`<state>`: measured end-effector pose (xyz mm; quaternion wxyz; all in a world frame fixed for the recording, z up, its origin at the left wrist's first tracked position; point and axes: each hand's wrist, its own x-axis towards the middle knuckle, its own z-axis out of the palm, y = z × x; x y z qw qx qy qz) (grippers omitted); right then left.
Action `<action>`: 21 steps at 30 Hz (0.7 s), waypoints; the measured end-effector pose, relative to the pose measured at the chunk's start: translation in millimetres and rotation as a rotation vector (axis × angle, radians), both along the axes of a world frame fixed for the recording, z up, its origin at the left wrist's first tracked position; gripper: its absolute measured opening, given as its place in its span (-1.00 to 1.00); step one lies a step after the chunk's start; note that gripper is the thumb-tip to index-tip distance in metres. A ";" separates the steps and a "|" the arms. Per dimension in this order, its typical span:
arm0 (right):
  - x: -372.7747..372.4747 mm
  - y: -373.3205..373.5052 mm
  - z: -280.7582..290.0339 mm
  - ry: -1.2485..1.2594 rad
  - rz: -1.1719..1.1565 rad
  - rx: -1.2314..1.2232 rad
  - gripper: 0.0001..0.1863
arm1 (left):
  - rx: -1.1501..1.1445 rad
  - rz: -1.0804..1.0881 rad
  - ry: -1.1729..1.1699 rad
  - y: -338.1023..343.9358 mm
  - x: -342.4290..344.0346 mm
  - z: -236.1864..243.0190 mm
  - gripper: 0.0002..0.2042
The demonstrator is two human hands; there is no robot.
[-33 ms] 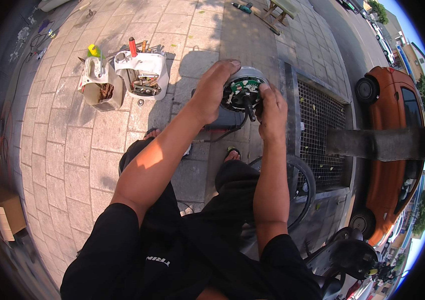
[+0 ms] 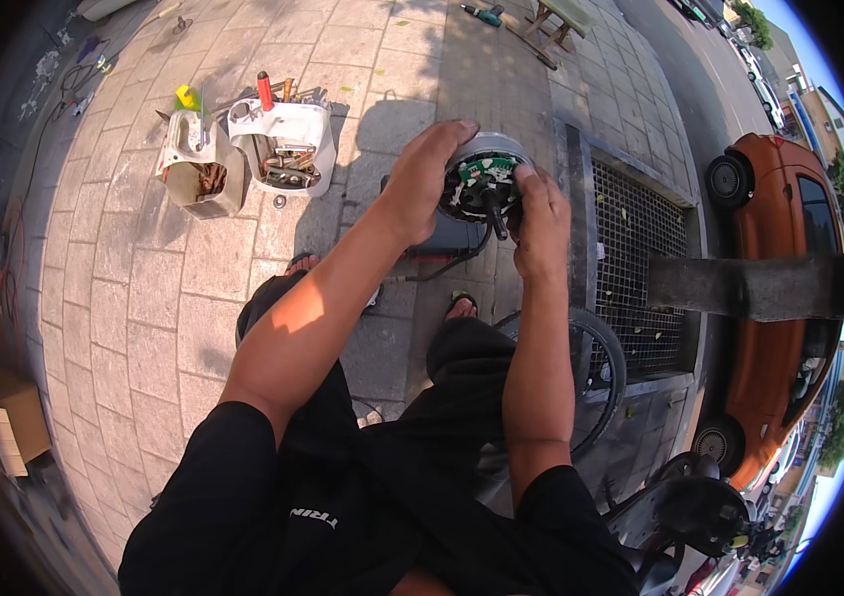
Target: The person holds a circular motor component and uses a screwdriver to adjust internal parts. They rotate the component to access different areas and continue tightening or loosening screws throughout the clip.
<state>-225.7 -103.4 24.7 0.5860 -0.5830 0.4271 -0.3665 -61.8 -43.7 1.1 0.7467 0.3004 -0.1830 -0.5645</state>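
1. While looking down over the paving (image 2: 164, 298), find a round motor part (image 2: 482, 187) held up between two hands, far and slightly right of the body's middle.
2. Clasping its silver rim (image 2: 490, 147) from the left and far side with the left hand (image 2: 420, 184); gripping its right side with the right hand (image 2: 543, 219), thumb laid on the face beside a green circuit board (image 2: 487, 169).
3. Above all, mark the lie of the dark shaft (image 2: 494, 211): jutting from the middle of the face, running near and slightly right, with its tip just beside the right hand and farther from the left.
4. Below, note a dark cable (image 2: 457, 264) bending away to the left; cannot tell where on the motor part, if anywhere, fastened.
5. Cannot see the underside, nor most of the fingers behind it.
6. Make out only parts of a dark case (image 2: 447, 236) beneath the hands and of a black tyre (image 2: 620, 370) passing behind the right forearm (image 2: 541, 368).
7. Far left, well apart, see a white container (image 2: 313, 129) and a beige container (image 2: 213, 207), with contents too jumbled to sort.
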 end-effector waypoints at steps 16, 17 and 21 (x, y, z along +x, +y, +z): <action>-2.0 -0.9 -4.2 0.005 -0.026 -0.048 -0.35 | 0.021 0.027 -0.013 -4.6 -3.7 -3.4 -0.63; -2.3 -1.2 -4.9 0.002 -0.024 -0.044 -0.35 | 0.022 0.030 -0.015 -5.1 -3.4 -3.9 -0.63; -1.9 -2.0 -7.2 0.002 -0.018 -0.033 -0.35 | 0.025 0.047 -0.022 -3.6 -4.7 -0.5 -0.62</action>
